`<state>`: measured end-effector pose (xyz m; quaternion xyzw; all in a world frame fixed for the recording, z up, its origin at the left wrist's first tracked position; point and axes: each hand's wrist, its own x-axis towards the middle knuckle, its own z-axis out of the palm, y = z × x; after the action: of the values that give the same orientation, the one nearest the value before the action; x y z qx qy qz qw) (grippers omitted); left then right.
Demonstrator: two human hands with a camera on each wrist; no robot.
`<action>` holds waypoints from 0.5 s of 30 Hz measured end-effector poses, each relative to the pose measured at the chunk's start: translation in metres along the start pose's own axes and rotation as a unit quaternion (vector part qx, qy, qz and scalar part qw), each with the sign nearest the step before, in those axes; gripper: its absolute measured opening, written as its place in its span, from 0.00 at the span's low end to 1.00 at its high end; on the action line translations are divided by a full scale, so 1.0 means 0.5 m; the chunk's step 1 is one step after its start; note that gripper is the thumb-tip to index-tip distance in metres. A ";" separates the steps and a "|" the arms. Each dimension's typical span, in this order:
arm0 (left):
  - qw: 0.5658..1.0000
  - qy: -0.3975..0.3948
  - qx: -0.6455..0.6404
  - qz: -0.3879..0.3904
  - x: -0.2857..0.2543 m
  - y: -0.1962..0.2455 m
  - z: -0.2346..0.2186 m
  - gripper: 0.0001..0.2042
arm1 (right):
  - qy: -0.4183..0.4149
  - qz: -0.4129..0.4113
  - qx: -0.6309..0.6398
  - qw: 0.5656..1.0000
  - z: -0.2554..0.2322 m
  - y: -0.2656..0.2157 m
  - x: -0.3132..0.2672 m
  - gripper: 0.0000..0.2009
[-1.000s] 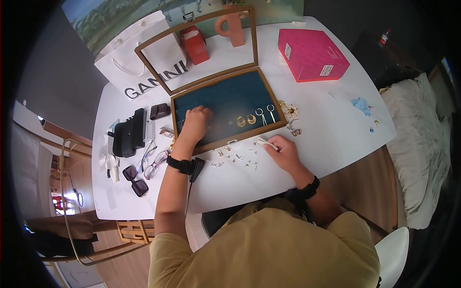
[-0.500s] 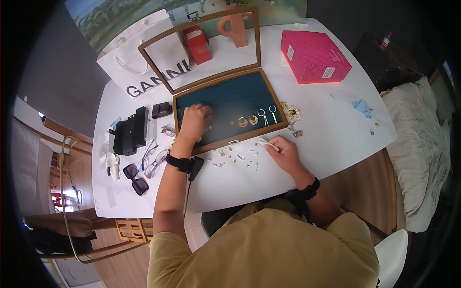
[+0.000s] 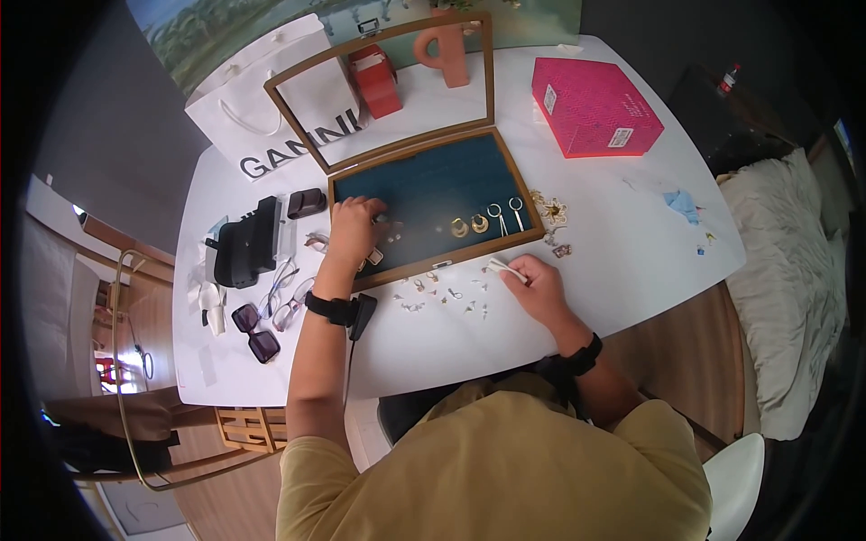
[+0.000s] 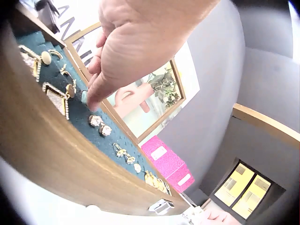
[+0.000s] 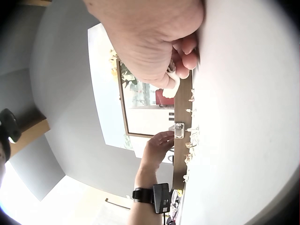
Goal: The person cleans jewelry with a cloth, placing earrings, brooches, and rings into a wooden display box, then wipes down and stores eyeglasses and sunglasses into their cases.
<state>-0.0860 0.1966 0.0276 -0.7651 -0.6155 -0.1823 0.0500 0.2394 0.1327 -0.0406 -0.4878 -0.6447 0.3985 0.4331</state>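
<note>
A wooden display case (image 3: 410, 272) with a dark teal lining stands with its glass lid (image 3: 388, 90) raised. My left hand (image 3: 354, 230) reaches over its left part, thumb and fingers pinching a small teal piece (image 4: 85, 96). Near that hand, two square-framed earrings (image 4: 57, 99) and a pair of pink stone studs (image 4: 100, 125) sit in the lining. Gold hoops (image 3: 469, 224) and long drop earrings (image 3: 507, 216) are further right. By the case's front edge, my right hand (image 3: 539, 287) holds a white folded strip (image 5: 172, 86) that looks like cloth or paper.
Small loose jewellery (image 3: 444, 296) lies before the case, and gold pieces (image 3: 552, 213) beside it. Sunglasses (image 3: 255, 334), eyeglasses and a black case (image 3: 247, 243) are at left. A white paper bag (image 3: 257, 99) and pink box (image 3: 595, 106) stand behind.
My left hand has shifted slightly left within the case, uncovering small studs to its right. My right hand keeps its place, still holding the white strip.
</note>
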 end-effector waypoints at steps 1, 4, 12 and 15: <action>1.000 -0.003 0.001 0.002 0.000 -0.001 0.002 0.12 | 0.002 0.003 0.007 1.000 0.001 0.004 0.001 0.07; 0.998 0.001 -0.039 0.039 0.002 0.003 0.004 0.10 | 0.007 0.013 0.021 1.000 0.001 0.013 0.001 0.09; 0.989 -0.067 -0.096 0.088 0.009 0.014 -0.010 0.09 | -0.007 0.014 0.017 1.000 -0.001 0.002 -0.001 0.06; 0.989 -0.067 -0.089 0.096 0.010 0.011 -0.008 0.08 | -0.010 0.016 0.015 1.000 0.000 0.004 0.000 0.06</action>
<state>-0.0810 0.1987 0.0340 -0.8324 -0.5229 -0.1787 -0.0423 0.2401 0.1331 -0.0426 -0.4870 -0.6351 0.4200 0.4279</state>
